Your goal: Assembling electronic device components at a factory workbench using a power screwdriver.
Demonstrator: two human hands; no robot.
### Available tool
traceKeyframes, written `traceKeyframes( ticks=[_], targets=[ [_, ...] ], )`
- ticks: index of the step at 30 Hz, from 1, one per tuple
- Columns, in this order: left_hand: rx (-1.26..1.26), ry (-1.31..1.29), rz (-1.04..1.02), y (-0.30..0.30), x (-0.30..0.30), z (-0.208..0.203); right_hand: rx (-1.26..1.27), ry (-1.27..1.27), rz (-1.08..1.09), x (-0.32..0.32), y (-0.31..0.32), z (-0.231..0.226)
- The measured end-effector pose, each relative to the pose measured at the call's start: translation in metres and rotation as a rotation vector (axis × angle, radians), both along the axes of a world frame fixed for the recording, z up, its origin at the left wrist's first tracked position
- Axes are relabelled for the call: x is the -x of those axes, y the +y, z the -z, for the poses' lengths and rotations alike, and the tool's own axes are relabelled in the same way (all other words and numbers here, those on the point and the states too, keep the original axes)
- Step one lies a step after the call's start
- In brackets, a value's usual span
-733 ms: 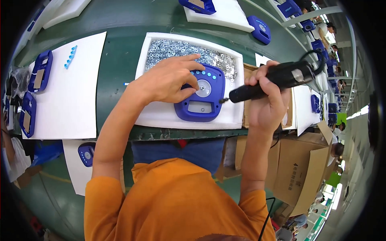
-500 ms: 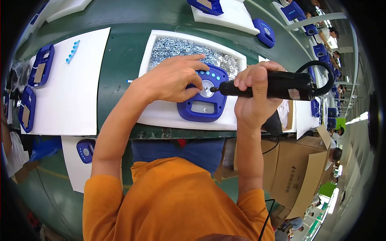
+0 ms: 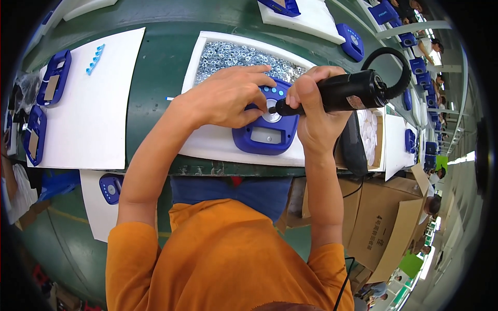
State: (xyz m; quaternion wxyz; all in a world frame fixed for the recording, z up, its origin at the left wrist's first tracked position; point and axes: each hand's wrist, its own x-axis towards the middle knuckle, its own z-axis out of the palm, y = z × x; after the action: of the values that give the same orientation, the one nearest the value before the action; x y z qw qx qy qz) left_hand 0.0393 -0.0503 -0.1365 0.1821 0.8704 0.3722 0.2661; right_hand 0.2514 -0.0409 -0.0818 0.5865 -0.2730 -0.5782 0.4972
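A blue plastic housing (image 3: 289, 124) with light-blue buttons and a round silver disc (image 3: 271, 118) lies on the near part of a white foam tray (image 3: 212, 146). Small metal nuts (image 3: 233, 56) fill the tray's hollow behind it. My right hand (image 3: 321, 111) grips a black electric screwdriver (image 3: 337, 94), tilted, its tip down at the disc's centre. At the disc's left edge, the thumb and a finger of my left hand (image 3: 231, 98) come together, with another finger stretched over the buttons. Whatever these fingertips pinch is hidden.
A white board (image 3: 104, 122) on the left carries blue housings (image 3: 54, 78) and a light-blue strip (image 3: 95, 59). To the right are a box of round white pieces (image 3: 369, 132), a black object (image 3: 354, 150) and a cardboard carton (image 3: 373, 223). Another blue housing (image 3: 350, 42) lies farther back.
The screwdriver has tipped more steeply, its rear end raised and its tip lowered onto the disc's centre. My right hand has shifted slightly left and up; my left hand stays by the disc.
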Motion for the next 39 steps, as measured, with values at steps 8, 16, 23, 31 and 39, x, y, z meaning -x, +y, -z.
traceKeyframes(
  ticks=[8, 16, 23, 31, 39],
  targets=[
    [0.066, -0.003, 0.015, 0.001, -0.002, -0.003, 0.018, 0.063, -0.021, 0.006, 0.001, -0.002],
    [0.017, 0.013, 0.010, 0.002, -0.003, -0.003, 0.015, 0.040, -0.050, -0.003, 0.001, -0.003],
    [0.055, 0.055, -0.032, -0.001, -0.005, -0.012, 0.047, 0.147, 0.021, -0.066, 0.018, -0.049],
    [0.048, 0.062, -0.007, -0.001, -0.003, -0.016, 0.162, -1.239, 0.430, -0.169, 0.088, -0.004],
    [0.098, 0.139, -0.030, -0.017, -0.004, -0.035, -0.068, -1.624, 0.597, -0.162, 0.088, 0.050]
  ],
)
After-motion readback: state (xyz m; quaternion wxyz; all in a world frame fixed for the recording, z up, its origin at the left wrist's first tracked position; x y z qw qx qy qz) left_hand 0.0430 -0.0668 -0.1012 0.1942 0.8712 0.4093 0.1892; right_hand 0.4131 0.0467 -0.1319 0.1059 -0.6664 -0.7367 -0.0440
